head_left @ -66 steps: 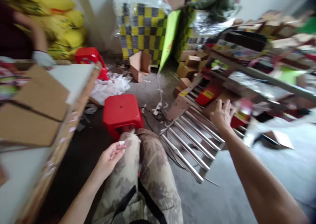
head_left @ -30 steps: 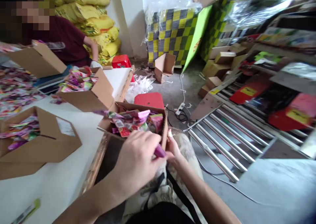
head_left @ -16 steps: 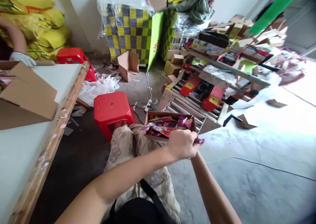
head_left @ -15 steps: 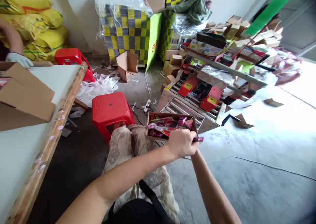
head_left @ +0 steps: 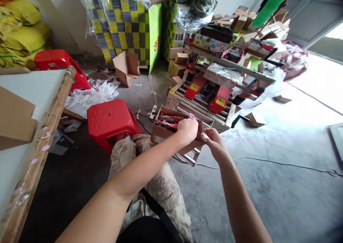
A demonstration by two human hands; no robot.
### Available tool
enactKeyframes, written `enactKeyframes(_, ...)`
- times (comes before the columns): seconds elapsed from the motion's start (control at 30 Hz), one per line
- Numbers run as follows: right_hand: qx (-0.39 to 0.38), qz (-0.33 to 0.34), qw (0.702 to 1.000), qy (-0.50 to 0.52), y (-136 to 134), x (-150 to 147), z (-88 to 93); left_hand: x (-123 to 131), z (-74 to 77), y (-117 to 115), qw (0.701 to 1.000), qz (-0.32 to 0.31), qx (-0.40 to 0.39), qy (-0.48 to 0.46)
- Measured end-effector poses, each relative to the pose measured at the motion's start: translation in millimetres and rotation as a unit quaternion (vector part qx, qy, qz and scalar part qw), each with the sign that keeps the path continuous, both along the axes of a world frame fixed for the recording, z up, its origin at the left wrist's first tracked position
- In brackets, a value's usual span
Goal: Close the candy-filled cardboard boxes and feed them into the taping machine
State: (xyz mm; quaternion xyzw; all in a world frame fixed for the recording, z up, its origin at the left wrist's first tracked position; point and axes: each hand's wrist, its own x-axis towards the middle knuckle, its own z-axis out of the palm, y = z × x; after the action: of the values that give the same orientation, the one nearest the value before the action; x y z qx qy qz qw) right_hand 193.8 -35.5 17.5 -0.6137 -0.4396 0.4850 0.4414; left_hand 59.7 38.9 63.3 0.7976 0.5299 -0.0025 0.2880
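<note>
An open cardboard box sits low in front of my knees, at the near end of the roller conveyor. Inside lie several pink and red wrapped packets. My left hand is closed over the right part of the box, with a bit of pink wrapper showing past its knuckles; most of what it grips is hidden under the fingers. At the box's right end, my right hand pinches the cardboard edge between thumb and fingers.
A red stool stands left of my knees, beside a wood-edged table bearing a cardboard carton. Ahead is a taping machine on a roller conveyor. A cable runs across the floor to the right.
My left hand has moved from the box's near right corner to over its inside. My right hand has come into view at the box's right end. The box has tilted and the view has shifted right.
</note>
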Motion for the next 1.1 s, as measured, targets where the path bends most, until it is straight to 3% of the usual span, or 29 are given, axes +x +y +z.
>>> enactKeyframes(0.13,-0.028,0.085,0.996,0.014,9,0,2.0,-30,8.9,-1,0.992,-0.007,0.121,-0.040)
enactKeyframes(0.2,-0.029,0.109,0.994,0.008,10,1,4.3,-57,12.8,-2,0.972,-0.034,0.197,-0.124)
enactKeyframes(0.27,-0.028,0.116,0.993,0.005,11,1,6.7,-85,14.4,-1,0.948,-0.042,0.221,-0.226)
enactKeyframes(0.33,-0.026,0.107,0.994,0.005,12,0,7.7,-106,11.9,3,0.935,-0.034,0.166,-0.310)
enactKeyframes(0.43,-0.025,0.088,0.996,0.003,16,-1,5.1,-116,1.6,9,0.926,-0.060,-0.007,-0.374)
enactKeyframes(0.6,-0.023,0.097,0.995,0.022,14,0,-0.5,-88,-9.8,16,0.893,-0.110,-0.162,-0.406)
enactKeyframes(0.77,-0.041,0.112,0.992,0.032,5,0,-0.5,-72,6.7,12,0.821,-0.148,-0.313,-0.453)
enactKeyframes(0.83,-0.049,0.114,0.992,0.032,5,0,-1.4,-80,19.7,8,0.820,-0.129,-0.286,-0.478)
enactKeyframes(0.93,-0.055,0.108,0.992,0.034,6,1,-3.9,-108,33.2,10,0.861,-0.038,-0.147,-0.486)
enactKeyframes(1.03,-0.048,0.105,0.993,0.032,7,3,-5.8,-149,24.9,21,0.907,0.060,0.058,-0.413)
enactKeyframes(1.1,-0.043,0.108,0.993,0.022,8,3,-6.0,-175,8.3,29,0.938,0.068,0.125,-0.317)
